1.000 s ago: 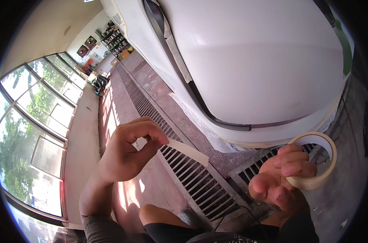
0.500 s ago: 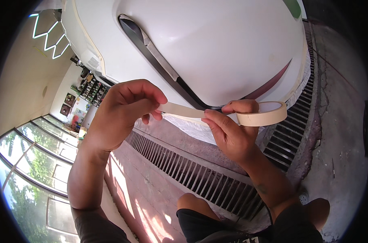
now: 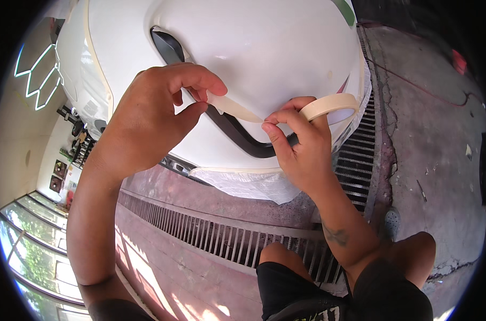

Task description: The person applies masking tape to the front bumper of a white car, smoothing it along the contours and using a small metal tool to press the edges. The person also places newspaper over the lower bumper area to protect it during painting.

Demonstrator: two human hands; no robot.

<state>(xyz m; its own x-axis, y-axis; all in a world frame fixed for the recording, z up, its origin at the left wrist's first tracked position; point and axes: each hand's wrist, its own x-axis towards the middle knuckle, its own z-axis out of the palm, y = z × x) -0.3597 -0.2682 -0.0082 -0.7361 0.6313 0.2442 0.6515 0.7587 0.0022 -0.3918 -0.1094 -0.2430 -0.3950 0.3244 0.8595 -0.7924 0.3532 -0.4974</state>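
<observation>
A short strip of beige masking tape stretches between my two hands, in front of a white car body panel. My left hand pinches the strip's left end between thumb and index finger. With thumb and index finger, my right hand grips the other end. The masking tape roll sits around fingers of that same hand. Behind the strip runs a black curved trim set into the panel; my left hand covers part of it. Whether the strip touches the panel I cannot tell.
White masking sheet hangs from the panel's lower edge. Below it, a metal floor grate curves across the concrete. A reddish hose and a thin pen-like item lie on the floor at right. Windows line the left.
Both hands have moved up and closer to the panel, carrying the strip in front of the black trim. The view has shifted, and the grate sits lower in it.
</observation>
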